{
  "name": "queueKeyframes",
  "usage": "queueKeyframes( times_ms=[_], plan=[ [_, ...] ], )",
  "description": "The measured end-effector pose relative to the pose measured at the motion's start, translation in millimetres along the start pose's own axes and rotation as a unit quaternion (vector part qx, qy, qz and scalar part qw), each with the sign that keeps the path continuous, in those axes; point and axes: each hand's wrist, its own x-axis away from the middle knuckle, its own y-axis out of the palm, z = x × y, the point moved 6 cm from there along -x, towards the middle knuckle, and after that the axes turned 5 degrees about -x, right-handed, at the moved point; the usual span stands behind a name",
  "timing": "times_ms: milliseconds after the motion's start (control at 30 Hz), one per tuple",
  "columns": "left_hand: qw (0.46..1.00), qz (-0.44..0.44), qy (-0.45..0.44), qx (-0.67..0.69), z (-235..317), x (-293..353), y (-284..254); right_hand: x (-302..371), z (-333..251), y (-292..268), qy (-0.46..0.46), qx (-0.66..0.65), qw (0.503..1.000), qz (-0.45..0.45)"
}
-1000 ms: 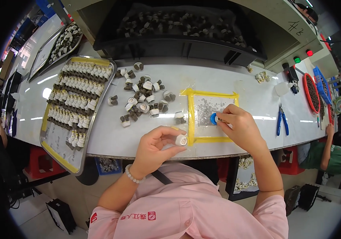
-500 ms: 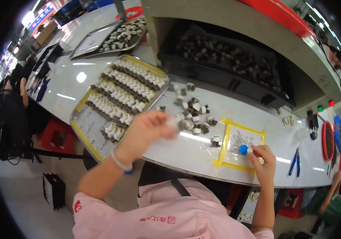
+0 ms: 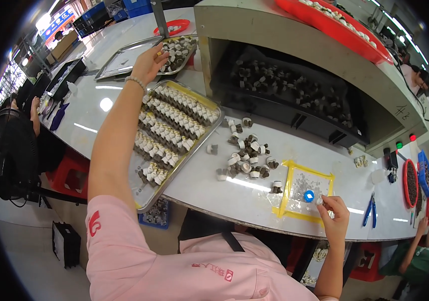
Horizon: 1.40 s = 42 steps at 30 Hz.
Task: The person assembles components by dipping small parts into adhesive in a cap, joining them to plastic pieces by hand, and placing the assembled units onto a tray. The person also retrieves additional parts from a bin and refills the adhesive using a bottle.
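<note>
My left hand (image 3: 150,64) reaches far out to a metal tray heaped with loose white-and-brown parts (image 3: 177,52). Its fingers are somewhat apart over the near side of the heap, and nothing shows in them. At the right, my right hand (image 3: 335,213) is closed in a pinch on a small white piece (image 3: 319,200), mostly hidden by the fingers. Just left of that piece, a round blue cap (image 3: 308,196) sits inside a yellow-taped square (image 3: 288,188) on the table. Small grey bits lie scattered within the square.
Below my left arm lies a large tray (image 3: 218,120) with rows of white-and-brown parts. Loose parts (image 3: 247,155) are piled mid-table. A machine housing (image 3: 204,45) with a black bin (image 3: 284,113) stands behind. Blue pliers (image 3: 370,213) and a red basket (image 3: 411,183) are at the right.
My left hand has swung from mid-table out to the far left tray. A white-and-brown part now lies apart, left of the loose pile. My right hand remains near the blue cap.
</note>
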Motion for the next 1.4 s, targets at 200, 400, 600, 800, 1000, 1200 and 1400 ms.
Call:
queueKeyframes(
  times_ms=[200,400,600,800,1000,1200,1400],
  plan=[
    [0.856,-0.241,-0.007,-0.458,-30.4,179.5,64.8,-6.3,6.7,-0.6,0.029,0.001,1.000,-0.005],
    [0.698,-0.277,0.217,-0.624,-89.3,311.8,69.3,-14.9,1.5,3.2,0.000,-0.003,1.000,-0.023],
    [0.764,-0.325,0.088,-0.550,-119.8,311.7,56.4,-15.4,0.0,5.4,-0.005,0.002,0.999,-0.035],
    [0.696,-0.402,0.102,-0.586,-115.7,315.1,60.8,-14.0,1.3,7.8,-0.001,0.001,1.000,-0.030],
    [0.893,-0.376,-0.091,-0.229,-148.8,347.8,74.0,-12.2,-8.1,16.1,-0.008,-0.041,0.998,-0.050],
    [0.905,-0.372,-0.185,-0.096,-177.3,380.7,103.8,-5.9,-35.4,39.0,-0.014,-0.144,0.982,-0.123],
    [0.911,-0.382,-0.132,-0.083,-181.7,380.9,113.1,0.2,-46.7,49.6,-0.027,-0.182,0.967,-0.176]
  ],
)
